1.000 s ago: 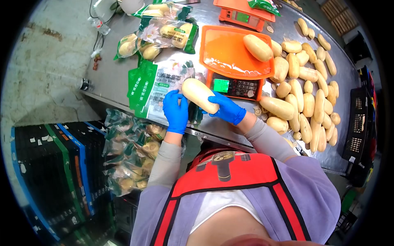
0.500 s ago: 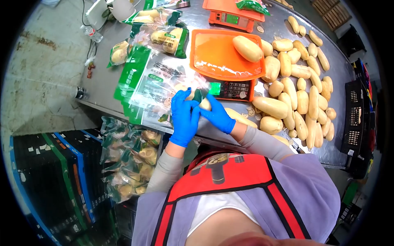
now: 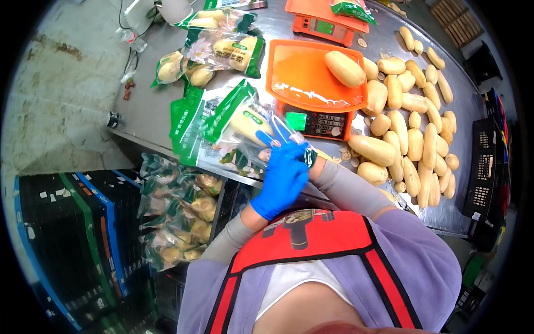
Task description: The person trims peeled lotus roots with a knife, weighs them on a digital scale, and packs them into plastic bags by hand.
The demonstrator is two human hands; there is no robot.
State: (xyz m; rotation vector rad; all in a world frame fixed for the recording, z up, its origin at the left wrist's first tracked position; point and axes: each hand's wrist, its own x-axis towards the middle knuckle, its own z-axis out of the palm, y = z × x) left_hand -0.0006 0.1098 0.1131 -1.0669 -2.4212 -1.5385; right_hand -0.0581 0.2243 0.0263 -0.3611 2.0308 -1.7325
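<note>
A clear plastic bag with green printed ends is lifted off the stack of flat bags on the steel table. Inside it lies a pale lotus root piece. My right hand, in a blue glove, reaches into the bag and shows through the film, its fingers against the lotus root's near end. My left hand, also blue-gloved, is closed on the bag's edge around my right wrist. Beneath are more flat bags, green and clear, near the table's front edge.
An orange scale tray holds one lotus root. Many loose lotus roots lie to the right. Filled bags lie at the back left, others in a crate below. A second scale stands behind.
The lotus root and my right hand have gone into the bag, which has risen off the stack. My left hand has moved right and toward me, onto the bag's edge.
</note>
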